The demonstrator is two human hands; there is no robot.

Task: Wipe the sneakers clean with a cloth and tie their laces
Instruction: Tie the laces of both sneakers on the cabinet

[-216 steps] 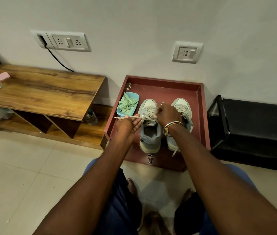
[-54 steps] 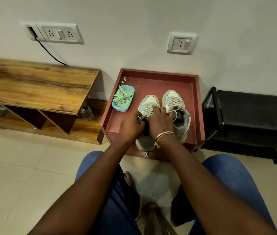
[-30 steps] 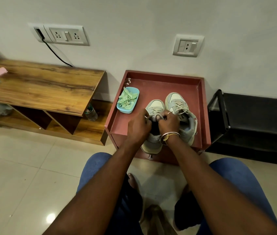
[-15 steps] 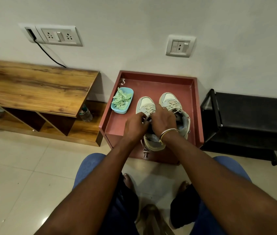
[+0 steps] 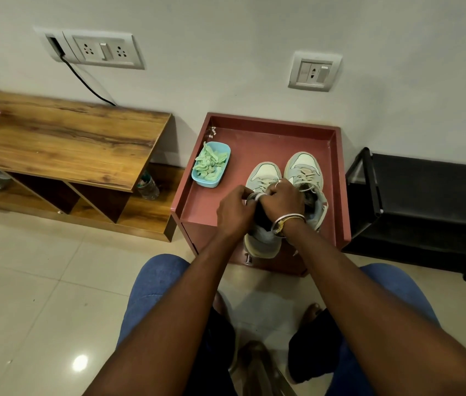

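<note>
Two pale grey-blue sneakers stand side by side on a red tray-top stand (image 5: 337,178), toes toward the wall. Over the left sneaker (image 5: 263,174), my left hand (image 5: 236,212) and my right hand (image 5: 284,200) meet above its tongue, fingers pinched on its pale laces (image 5: 257,196). The heel of that shoe hangs over the stand's front edge. The right sneaker (image 5: 304,170) sits beside my right hand, its laces loose. A green cloth (image 5: 208,164) lies crumpled in a small blue dish.
A low wooden bench (image 5: 63,141) with open shelves runs along the wall at left, a plastic bottle (image 5: 148,186) beside it. A black rack (image 5: 426,201) stands at right. My knees in blue fabric are below, over a glossy tiled floor.
Seven seconds ago my hands were pulling the lace ends apart. Since then they have closed together over the left sneaker's tongue and stayed there; only the camera has shifted slightly.
</note>
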